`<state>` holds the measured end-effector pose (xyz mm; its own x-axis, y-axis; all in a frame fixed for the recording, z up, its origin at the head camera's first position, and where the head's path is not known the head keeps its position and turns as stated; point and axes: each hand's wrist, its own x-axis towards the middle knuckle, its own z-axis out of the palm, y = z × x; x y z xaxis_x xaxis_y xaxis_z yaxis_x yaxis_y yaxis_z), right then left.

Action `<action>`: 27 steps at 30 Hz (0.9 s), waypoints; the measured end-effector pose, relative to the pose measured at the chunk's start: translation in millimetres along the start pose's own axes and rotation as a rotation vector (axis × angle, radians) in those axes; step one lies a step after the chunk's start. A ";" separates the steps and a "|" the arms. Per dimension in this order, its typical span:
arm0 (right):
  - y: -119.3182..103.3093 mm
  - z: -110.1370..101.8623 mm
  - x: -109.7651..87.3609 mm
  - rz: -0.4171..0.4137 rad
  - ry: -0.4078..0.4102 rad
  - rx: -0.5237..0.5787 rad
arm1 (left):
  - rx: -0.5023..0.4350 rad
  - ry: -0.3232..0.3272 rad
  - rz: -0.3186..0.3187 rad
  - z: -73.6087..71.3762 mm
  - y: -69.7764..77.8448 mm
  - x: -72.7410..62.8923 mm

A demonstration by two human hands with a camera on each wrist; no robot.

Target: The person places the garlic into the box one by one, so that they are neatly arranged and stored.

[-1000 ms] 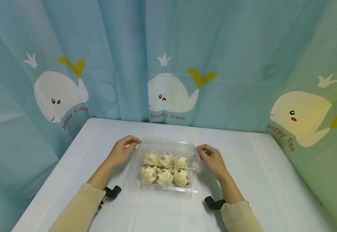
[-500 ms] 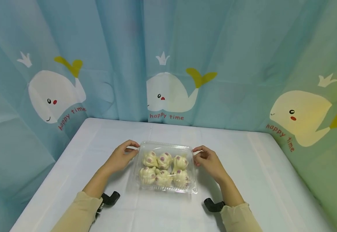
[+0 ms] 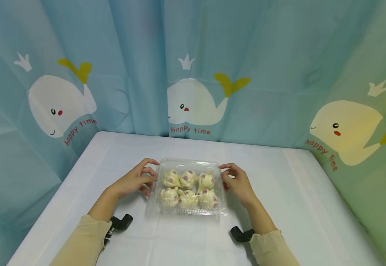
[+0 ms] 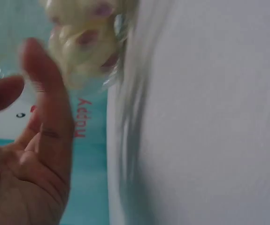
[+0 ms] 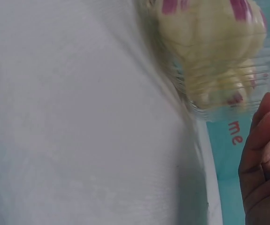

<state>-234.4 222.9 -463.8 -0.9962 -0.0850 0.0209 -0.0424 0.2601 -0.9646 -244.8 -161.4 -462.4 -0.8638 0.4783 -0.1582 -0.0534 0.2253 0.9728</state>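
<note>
A clear plastic clamshell box [image 3: 191, 213] lies on the table with its lid down. Inside it are several cream and purple bulbs that look like garlic [image 3: 188, 200], in two rows; the left wrist view shows one bulb [image 4: 85, 44] blurred through the plastic. At the box's left side is my left hand [image 3: 134, 181], fingers spread, its index fingertip by the back corner. My right hand [image 3: 240, 184] touches the back right corner with its index finger, the others loosely bent. Close to the ribbed side wall, the right wrist view shows the right fingertips [image 5: 265, 126].
A white cloth covers the table [image 3: 269, 192]. Behind it hangs a blue-green curtain [image 3: 269, 48] printed with whales. Each wrist carries a black camera mount, one on the left [image 3: 122, 222] and one on the right [image 3: 241, 234].
The raised lid has come down over the garlic bulbs. Both hands followed it at the back corners, and the left fingers have since spread apart.
</note>
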 end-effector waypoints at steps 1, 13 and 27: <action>0.1 0.3 0.4 -0.003 0.004 0.000 | -0.009 0.001 0.004 0.4 0.4 0.2; 1.4 1.3 0.0 -0.010 0.103 -0.024 | -0.041 0.110 -0.008 13.4 0.7 6.1; 0.8 3.5 6.8 0.024 0.181 -0.034 | -0.072 -0.130 -0.135 4.8 5.1 -3.8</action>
<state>-240.9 219.2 -465.4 -0.9943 0.0954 0.0484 -0.0184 0.2926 -0.9561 -239.4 -157.9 -457.7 -0.7747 0.5546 -0.3037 -0.2040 0.2355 0.9502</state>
